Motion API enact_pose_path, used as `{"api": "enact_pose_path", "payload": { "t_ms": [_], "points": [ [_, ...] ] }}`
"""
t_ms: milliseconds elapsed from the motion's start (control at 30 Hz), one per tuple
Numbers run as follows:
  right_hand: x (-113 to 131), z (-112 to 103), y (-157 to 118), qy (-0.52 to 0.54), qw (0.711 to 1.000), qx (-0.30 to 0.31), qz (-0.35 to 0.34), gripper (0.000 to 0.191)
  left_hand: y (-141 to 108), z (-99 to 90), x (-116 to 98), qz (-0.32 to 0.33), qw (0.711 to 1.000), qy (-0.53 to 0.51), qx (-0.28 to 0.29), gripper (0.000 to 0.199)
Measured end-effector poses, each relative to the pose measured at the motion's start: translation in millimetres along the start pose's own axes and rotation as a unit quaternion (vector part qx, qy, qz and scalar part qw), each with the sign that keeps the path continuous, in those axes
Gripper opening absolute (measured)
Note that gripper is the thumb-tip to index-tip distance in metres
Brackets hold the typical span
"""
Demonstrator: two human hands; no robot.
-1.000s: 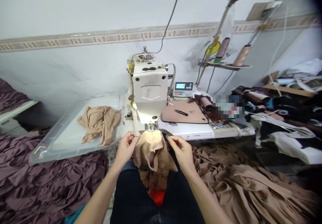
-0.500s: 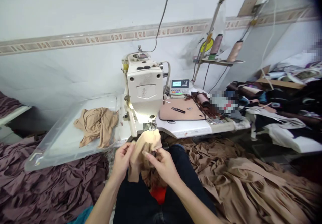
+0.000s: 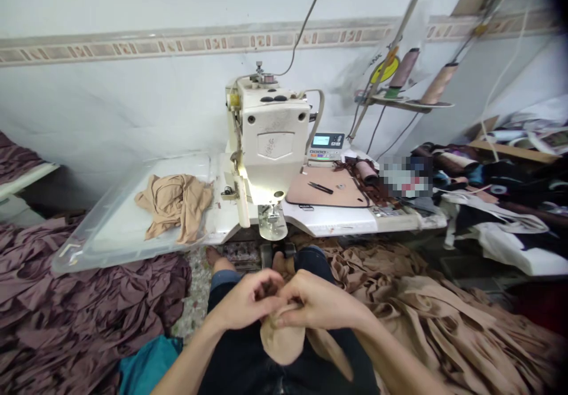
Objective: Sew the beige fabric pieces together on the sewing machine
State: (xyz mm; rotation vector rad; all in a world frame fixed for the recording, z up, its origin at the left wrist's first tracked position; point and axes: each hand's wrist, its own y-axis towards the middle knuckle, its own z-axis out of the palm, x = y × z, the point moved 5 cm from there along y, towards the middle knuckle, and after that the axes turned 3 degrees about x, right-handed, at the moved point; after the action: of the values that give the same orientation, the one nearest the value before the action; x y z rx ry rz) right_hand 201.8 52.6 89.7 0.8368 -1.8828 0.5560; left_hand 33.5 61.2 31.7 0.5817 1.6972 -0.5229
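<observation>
Above the lap, my left hand (image 3: pixel 249 301) and my right hand (image 3: pixel 317 300) are close together, both closed on a tan fabric piece (image 3: pixel 283 340). The piece hangs below the fingers, with a blurred strip trailing to the right. Ahead stands a white sewing machine (image 3: pixel 275 146), its lamp lit. Nothing lies under its needle, above the shiny metal plate (image 3: pixel 272 223). The fingertips partly hide the top of the fabric.
Left of the machine, a clear plastic tray (image 3: pixel 100 247) holds bunched tan cloth (image 3: pixel 175 203). Black snips (image 3: pixel 320 188) lie on a pink mat (image 3: pixel 355 197). Purple fabric (image 3: pixel 151 306) is heaped at left, brown fabric (image 3: pixel 426 312) at right. Thread cones (image 3: pixel 406 70) stand on a rack.
Both hands have drawn the tan piece away from the needle and down toward the lap, and have come together. The machine's metal plate is now uncovered. The camera view has shifted slightly.
</observation>
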Motion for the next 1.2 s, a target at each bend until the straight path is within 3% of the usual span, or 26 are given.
{"api": "enact_pose_path", "payload": {
  "t_ms": [67, 100, 300, 433, 533, 700, 800, 967, 1200],
  "points": [
    [-4.8, -3.3, -3.1, -0.003, 1.000, 0.000, 0.009, 0.041, -0.4, 13.8, 6.1, -0.029, 0.997, -0.023, 0.074, 0.032],
    [-9.7, -5.3, -5.5, 0.007, 1.000, -0.008, 0.022, 0.037, -1.3, 15.2, 9.6, -0.043, 0.995, -0.037, 0.078, 0.036],
    [-47.9, -7.8, -14.9, 0.173, 0.970, -0.142, 0.093, 0.044, -5.9, -15.0, 8.8, -0.036, 0.996, -0.031, -0.074, 0.034],
    [-59.3, 0.1, -9.4, 0.256, 0.937, -0.200, 0.127, 0.052, -3.6, -28.9, -4.4, 0.009, 0.992, -0.022, -0.123, 0.040],
    [-47.1, -5.0, -8.8, 0.196, 0.942, -0.253, 0.098, 0.048, -2.1, -35.3, -15.0, 0.054, 0.985, 0.081, -0.143, 0.032],
    [-7.5, -24.0, -14.8, -0.033, 0.936, -0.350, -0.013, 0.037, -0.3, -40.2, -31.8, 0.109, 0.962, 0.193, -0.162, 0.033],
    [-3.5, -32.5, -10.5, -0.035, 0.926, -0.376, -0.023, 0.036, 5.3, -43.4, -37.7, 0.102, 0.963, 0.156, -0.195, 0.032],
    [-23.2, -43.8, 6.3, 0.092, 0.906, -0.413, 0.018, 0.042, 22.9, -48.8, -34.9, 0.064, 0.970, 0.028, -0.231, 0.033],
    [-41.9, -52.6, 19.1, 0.201, 0.878, -0.433, 0.023, 0.045, 37.6, -59.4, -34.8, 0.025, 0.954, -0.018, -0.298, 0.037]
  ]
}}
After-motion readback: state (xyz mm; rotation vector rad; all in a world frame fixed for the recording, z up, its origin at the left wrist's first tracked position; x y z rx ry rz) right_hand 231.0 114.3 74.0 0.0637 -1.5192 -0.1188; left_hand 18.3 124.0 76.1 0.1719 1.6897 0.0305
